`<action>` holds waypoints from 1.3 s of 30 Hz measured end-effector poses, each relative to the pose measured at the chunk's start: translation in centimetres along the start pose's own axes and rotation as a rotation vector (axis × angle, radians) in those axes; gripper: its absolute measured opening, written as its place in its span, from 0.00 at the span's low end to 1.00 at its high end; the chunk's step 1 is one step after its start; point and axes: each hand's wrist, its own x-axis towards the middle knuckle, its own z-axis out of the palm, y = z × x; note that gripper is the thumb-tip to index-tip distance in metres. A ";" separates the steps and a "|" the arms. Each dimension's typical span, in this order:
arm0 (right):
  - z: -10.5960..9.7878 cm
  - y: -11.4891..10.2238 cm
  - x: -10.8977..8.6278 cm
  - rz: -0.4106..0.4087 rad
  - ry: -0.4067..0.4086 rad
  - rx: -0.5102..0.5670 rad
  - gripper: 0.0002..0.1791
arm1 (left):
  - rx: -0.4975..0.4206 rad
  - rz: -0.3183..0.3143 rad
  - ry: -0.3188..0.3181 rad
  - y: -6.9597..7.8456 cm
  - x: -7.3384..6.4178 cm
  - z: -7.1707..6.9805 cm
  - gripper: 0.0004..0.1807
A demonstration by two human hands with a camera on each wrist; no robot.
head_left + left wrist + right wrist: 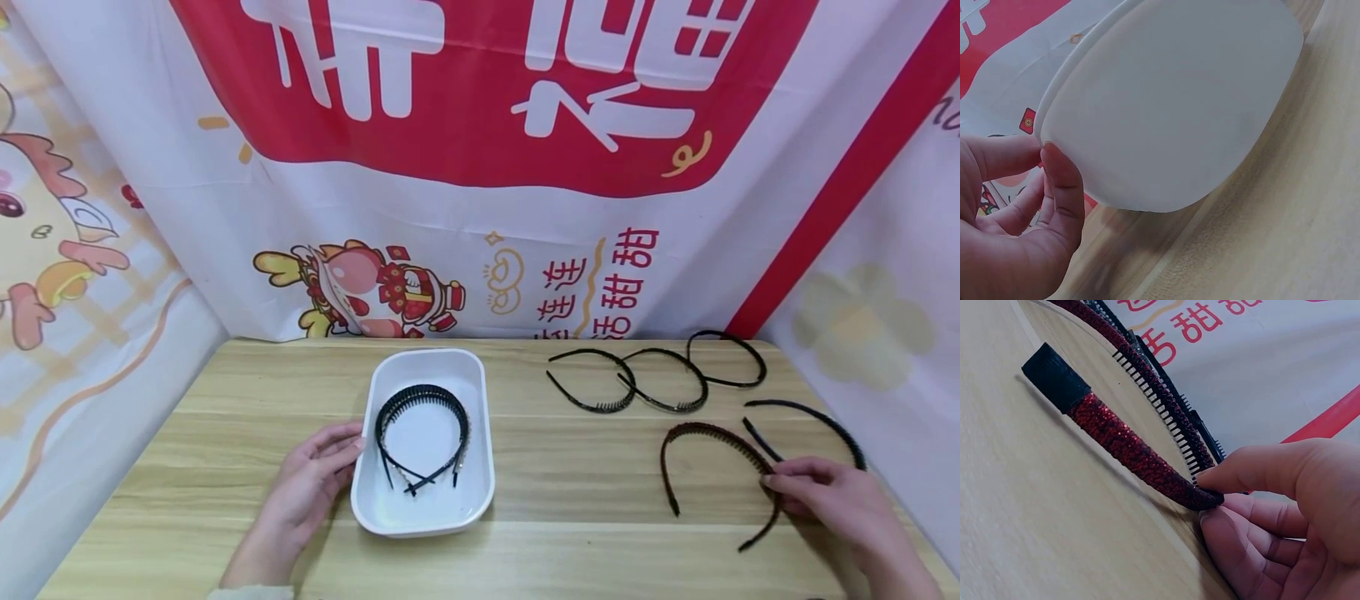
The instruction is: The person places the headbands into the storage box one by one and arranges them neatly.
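My right hand (840, 504) pinches a dark red glittery headband (670, 467) between thumb and fingers. In the right wrist view, comb teeth line the inside of this headband (1124, 447), and a black cap covers its end. At the rim of a white plastic tub (489, 450), my left hand (313, 479) has its thumb and forefinger close together, gripping the edge; the left wrist view shows the tub's outer wall (1179, 106) beside the fingertips. Inside the tub lie several black headbands (423, 390), overlapping, some with toothed inner edges.
Beside my right hand lies a black headband (813, 410). Three more thin black headbands, the left one (600, 408), the middle one (686, 406) and the right one (761, 367), sit toward the back of the wooden table (577, 483). Printed cloth (487, 200) hangs behind and at both sides.
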 end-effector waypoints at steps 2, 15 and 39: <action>0.0 -0.1 -0.1 0.009 -0.006 0.011 0.10 | -0.009 0.004 0.002 0.0 0.0 0.0 0.11; 0.1 0.0 -0.2 0.018 -0.043 0.213 0.08 | -0.036 -0.016 0.001 0.0 0.0 0.0 0.11; 0.8 0.9 0.0 -0.087 -0.116 0.603 0.20 | -0.036 -0.028 -0.007 0.0 0.1 0.0 0.12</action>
